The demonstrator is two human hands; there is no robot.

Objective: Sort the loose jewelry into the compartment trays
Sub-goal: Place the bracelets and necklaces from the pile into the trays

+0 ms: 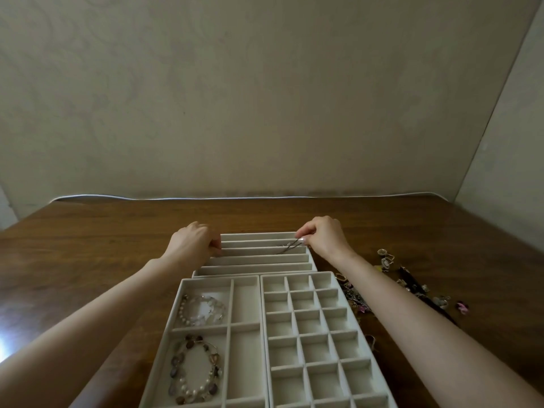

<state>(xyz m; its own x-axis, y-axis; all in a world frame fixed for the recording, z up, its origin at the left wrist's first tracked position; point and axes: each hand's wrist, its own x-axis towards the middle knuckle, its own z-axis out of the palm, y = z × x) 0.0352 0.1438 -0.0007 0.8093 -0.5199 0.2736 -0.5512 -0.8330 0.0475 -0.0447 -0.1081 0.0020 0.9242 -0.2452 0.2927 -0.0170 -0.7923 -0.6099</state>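
Observation:
Three pale felt trays lie on the wooden table. The far tray (259, 259) has long narrow slots. My right hand (322, 238) pinches a thin silver chain (290, 247) over that tray's right end, and the chain trails into a slot. My left hand (194, 241) has its fingers curled at the tray's left end; what they hold is hidden. The near left tray (245, 301) holds a clear bead bracelet (203, 309) and a stone-and-pearl bracelet (192, 371). The near right tray (312, 340) has many small empty squares.
A pile of loose jewelry (412, 285) lies on the table to the right of the trays, partly behind my right forearm. A wall stands close behind the table's far edge (265, 198). Bare wood shows to the left of the trays.

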